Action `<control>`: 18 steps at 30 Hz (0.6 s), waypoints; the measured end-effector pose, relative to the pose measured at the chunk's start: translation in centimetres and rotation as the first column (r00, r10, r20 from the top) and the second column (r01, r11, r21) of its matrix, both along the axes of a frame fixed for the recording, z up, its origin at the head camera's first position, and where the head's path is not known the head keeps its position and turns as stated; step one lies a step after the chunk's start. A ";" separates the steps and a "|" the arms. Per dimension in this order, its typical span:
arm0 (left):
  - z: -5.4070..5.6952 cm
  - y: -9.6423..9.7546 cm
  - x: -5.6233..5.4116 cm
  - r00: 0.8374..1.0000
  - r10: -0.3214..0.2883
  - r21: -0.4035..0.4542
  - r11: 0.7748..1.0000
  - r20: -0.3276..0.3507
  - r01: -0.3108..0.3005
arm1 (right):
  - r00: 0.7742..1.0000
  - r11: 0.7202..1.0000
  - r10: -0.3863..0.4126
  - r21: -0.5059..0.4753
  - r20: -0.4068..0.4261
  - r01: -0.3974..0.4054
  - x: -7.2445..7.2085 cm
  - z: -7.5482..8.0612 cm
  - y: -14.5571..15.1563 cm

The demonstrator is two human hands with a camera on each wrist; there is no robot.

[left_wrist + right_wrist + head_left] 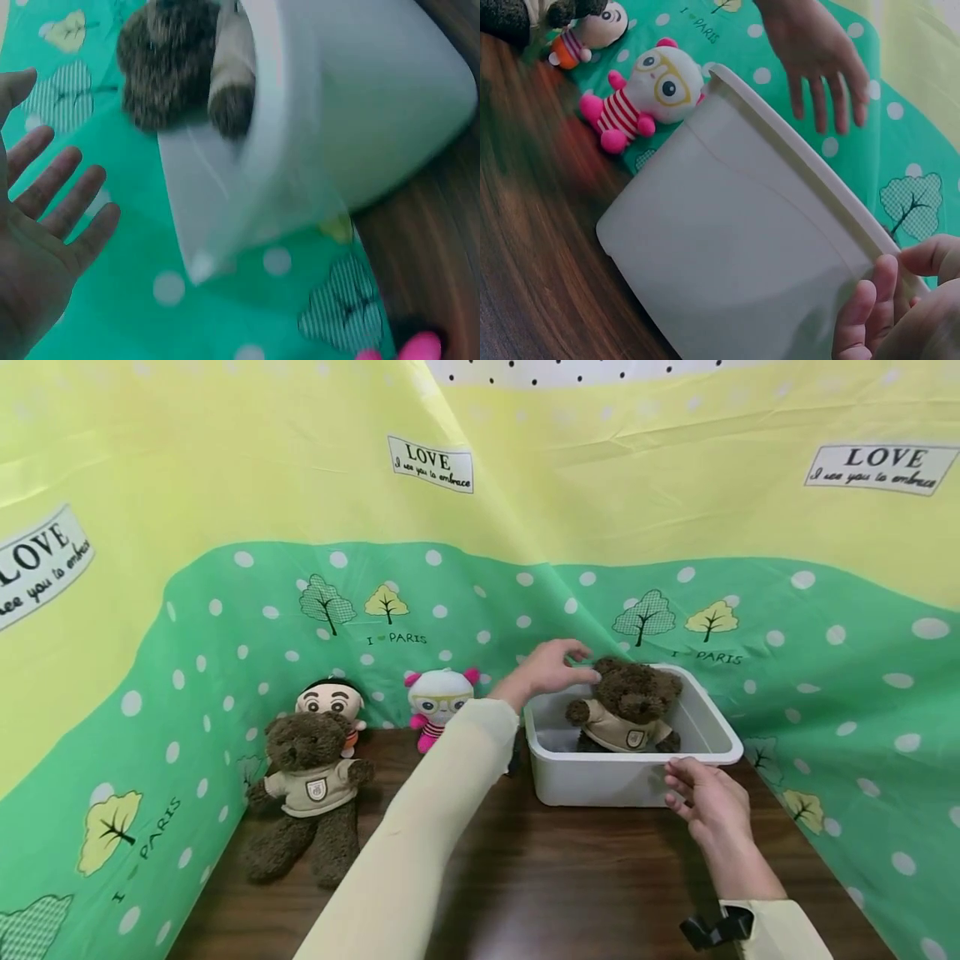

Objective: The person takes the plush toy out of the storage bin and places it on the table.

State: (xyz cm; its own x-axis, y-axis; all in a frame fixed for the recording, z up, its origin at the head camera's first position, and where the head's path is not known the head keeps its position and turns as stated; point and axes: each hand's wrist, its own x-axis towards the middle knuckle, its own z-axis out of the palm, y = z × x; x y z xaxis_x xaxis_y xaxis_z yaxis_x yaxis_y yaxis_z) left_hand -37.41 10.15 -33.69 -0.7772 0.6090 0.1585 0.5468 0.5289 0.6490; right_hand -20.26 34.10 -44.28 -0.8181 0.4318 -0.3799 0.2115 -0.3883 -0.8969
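Observation:
A light grey plastic bin (592, 781) stands at the right of the table, and a brown teddy bear (633, 693) in a beige shirt sits in it. My left hand (551, 670) hovers over the bin's back left side, beside the bear's head. In the left wrist view that hand's fingers (64, 184) are spread and hold nothing. At the front right of the bin, my right hand (712, 797) grips the rim. The right wrist view shows its fingers (855, 311) bent against the outer wall, below the rim.
Another brown teddy bear (311, 793) in a beige shirt leans at the table's left. Behind it is a black-haired doll (330, 700). A white and pink plush toy with yellow glasses (441, 697) sits by the back curtain (495, 602). Dark wood tabletop (570, 877) lies in front.

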 end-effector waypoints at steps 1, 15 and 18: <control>-0.2 0.9 0.0 1.000 0.001 -0.006 1.000 0.011 0.000 | 1.000 1.000 -0.003 -0.002 0.001 0.003 0.1 -0.1 0.0; -2.3 6.3 -0.9 1.000 0.012 -0.172 0.985 0.023 -0.008 | 0.999 0.999 -0.030 0.023 -0.015 0.030 0.0 -0.2 -0.3; -2.8 7.0 -1.3 1.000 0.001 -0.198 0.980 0.015 0.002 | 0.999 0.999 -0.037 0.034 -0.019 0.037 -0.1 -0.2 -0.2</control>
